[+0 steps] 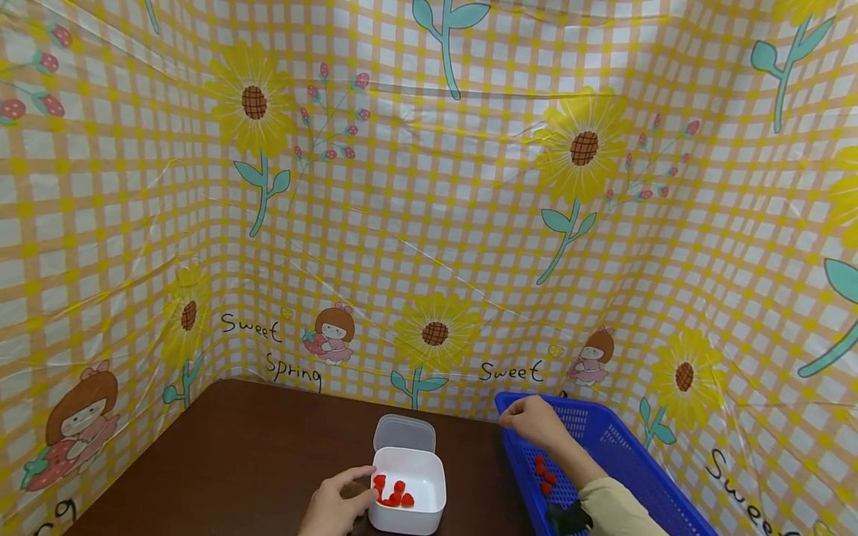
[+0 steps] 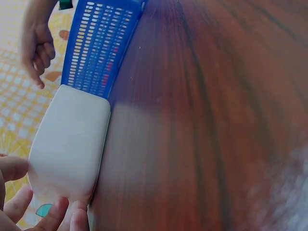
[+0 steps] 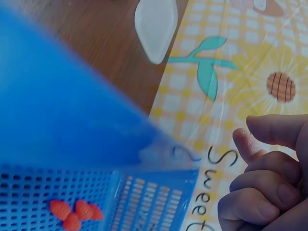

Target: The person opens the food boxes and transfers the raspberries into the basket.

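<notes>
A white square box [image 1: 429,487] stands on the table with several small red berry-like pieces [image 1: 400,487] inside. My left hand [image 1: 338,502] is at its left side, the bent fingers and thumb touching the wall and rim; the left wrist view shows its fingertips spread against the box's end [image 2: 72,139]. My right hand [image 1: 536,420] hovers over the far left rim of the blue basket [image 1: 512,439]. In the right wrist view, that hand's thumb and forefinger stand slightly apart with nothing visible between them, the other fingers loosely curled. More red pieces [image 3: 72,214] lie in the basket.
A translucent lid [image 1: 404,435] lies just behind the box. The basket's high slotted walls stand right of it. Checked, flower-printed sheeting [image 1: 415,223] encloses the dark wooden table [image 1: 255,447] at the back and sides. A dark green thing [image 1: 568,517] shows beneath my right sleeve.
</notes>
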`<act>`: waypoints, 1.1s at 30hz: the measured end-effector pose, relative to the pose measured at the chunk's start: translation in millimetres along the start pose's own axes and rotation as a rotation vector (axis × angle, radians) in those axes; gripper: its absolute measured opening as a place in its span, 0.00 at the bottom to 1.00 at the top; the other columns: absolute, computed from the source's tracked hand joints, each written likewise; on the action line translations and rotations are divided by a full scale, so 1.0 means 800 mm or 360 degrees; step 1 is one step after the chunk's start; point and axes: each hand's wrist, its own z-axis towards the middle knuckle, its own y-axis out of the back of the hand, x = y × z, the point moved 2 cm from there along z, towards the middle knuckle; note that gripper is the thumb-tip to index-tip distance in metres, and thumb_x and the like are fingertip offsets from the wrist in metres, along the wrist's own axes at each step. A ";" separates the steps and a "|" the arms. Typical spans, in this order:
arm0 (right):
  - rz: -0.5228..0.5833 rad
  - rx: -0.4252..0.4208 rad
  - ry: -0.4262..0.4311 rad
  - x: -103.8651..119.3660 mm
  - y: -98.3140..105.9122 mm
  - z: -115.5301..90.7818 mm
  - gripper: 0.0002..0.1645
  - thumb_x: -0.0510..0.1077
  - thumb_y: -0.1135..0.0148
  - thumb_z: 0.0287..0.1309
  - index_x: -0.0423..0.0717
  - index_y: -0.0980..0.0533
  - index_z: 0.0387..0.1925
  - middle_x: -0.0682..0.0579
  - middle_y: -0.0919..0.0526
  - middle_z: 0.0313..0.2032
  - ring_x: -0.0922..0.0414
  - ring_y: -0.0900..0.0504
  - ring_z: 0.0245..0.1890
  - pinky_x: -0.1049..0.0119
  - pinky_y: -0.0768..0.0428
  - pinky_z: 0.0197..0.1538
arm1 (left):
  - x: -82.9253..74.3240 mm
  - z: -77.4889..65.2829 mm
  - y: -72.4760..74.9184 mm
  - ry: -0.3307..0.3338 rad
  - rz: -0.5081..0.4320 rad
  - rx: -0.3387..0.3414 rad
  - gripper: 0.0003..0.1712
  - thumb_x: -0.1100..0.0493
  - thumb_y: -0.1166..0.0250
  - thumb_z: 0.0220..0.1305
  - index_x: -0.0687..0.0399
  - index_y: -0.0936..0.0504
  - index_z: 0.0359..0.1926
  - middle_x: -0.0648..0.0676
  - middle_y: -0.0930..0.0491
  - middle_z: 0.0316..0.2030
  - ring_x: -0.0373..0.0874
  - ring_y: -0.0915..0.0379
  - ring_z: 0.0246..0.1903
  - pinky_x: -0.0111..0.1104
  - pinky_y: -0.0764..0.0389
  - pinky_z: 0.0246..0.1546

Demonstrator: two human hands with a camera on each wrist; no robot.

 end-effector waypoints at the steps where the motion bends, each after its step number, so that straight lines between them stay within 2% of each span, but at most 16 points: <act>1: 0.0007 0.0000 0.0007 0.003 -0.001 -0.001 0.07 0.39 0.34 0.61 0.40 0.15 0.29 0.51 0.15 0.33 0.55 0.24 0.31 0.56 0.24 0.38 | 0.000 0.000 0.000 0.0003 -0.0002 0.0003 0.24 0.53 0.30 0.61 0.55 0.17 0.57 0.51 0.18 0.33 0.43 0.25 0.27 0.35 0.24 0.24; 2: 0.0010 0.0000 0.0014 0.007 -0.002 -0.002 0.06 0.39 0.34 0.60 0.40 0.14 0.31 0.49 0.14 0.38 0.54 0.21 0.35 0.54 0.23 0.40 | 0.000 0.000 0.000 0.0005 -0.0002 0.0004 0.24 0.53 0.30 0.61 0.55 0.17 0.57 0.51 0.18 0.33 0.43 0.24 0.28 0.35 0.24 0.24; 5: 0.0044 0.0028 0.0030 0.017 -0.005 -0.004 0.06 0.39 0.34 0.61 0.40 0.15 0.31 0.47 0.13 0.42 0.51 0.20 0.38 0.52 0.21 0.44 | 0.000 0.000 0.000 0.0017 -0.0010 0.0013 0.24 0.53 0.30 0.61 0.55 0.17 0.57 0.51 0.18 0.34 0.44 0.24 0.29 0.35 0.23 0.25; 6: 0.0057 0.0038 0.0038 0.020 -0.007 -0.005 0.07 0.39 0.34 0.61 0.40 0.15 0.30 0.48 0.14 0.41 0.52 0.21 0.36 0.52 0.22 0.44 | 0.000 0.000 0.000 0.0019 -0.0013 0.0016 0.24 0.53 0.30 0.61 0.55 0.17 0.57 0.51 0.18 0.34 0.44 0.24 0.29 0.35 0.23 0.25; 8: 0.0063 0.0037 0.0064 0.027 -0.010 -0.006 0.06 0.39 0.34 0.60 0.41 0.15 0.30 0.49 0.13 0.41 0.52 0.18 0.39 0.50 0.20 0.46 | 0.000 0.000 0.000 0.0017 -0.0018 0.0018 0.24 0.53 0.30 0.61 0.55 0.17 0.57 0.51 0.18 0.35 0.44 0.24 0.29 0.35 0.23 0.25; 11: 0.0080 0.0041 0.0078 0.036 -0.018 -0.006 0.06 0.38 0.33 0.59 0.40 0.15 0.29 0.50 0.13 0.38 0.53 0.19 0.37 0.52 0.21 0.44 | 0.001 0.001 0.000 0.0007 -0.0023 0.0021 0.25 0.53 0.29 0.60 0.55 0.17 0.57 0.51 0.18 0.34 0.44 0.25 0.28 0.35 0.24 0.24; 13: 0.0086 0.0039 0.0085 0.041 -0.025 -0.007 0.05 0.38 0.33 0.58 0.39 0.14 0.31 0.50 0.12 0.38 0.52 0.17 0.41 0.51 0.20 0.45 | 0.001 0.001 0.000 -0.0004 -0.0021 0.0019 0.25 0.53 0.29 0.60 0.55 0.17 0.57 0.51 0.18 0.34 0.43 0.25 0.28 0.35 0.24 0.24; 26: 0.0167 0.0179 0.0203 0.062 -0.059 -0.011 0.07 0.39 0.32 0.54 0.37 0.13 0.30 0.49 0.12 0.38 0.58 0.19 0.37 0.56 0.20 0.44 | 0.004 0.001 -0.001 -0.0030 -0.0022 0.0006 0.25 0.54 0.28 0.59 0.55 0.17 0.57 0.51 0.18 0.34 0.43 0.24 0.28 0.36 0.23 0.24; 33: 0.0194 0.0237 0.0241 0.070 -0.075 -0.010 0.07 0.38 0.31 0.51 0.36 0.13 0.29 0.51 0.13 0.32 0.58 0.25 0.30 0.61 0.24 0.35 | 0.002 0.001 -0.001 -0.0010 -0.0013 0.0010 0.25 0.54 0.29 0.60 0.55 0.17 0.57 0.51 0.18 0.34 0.44 0.24 0.29 0.36 0.23 0.25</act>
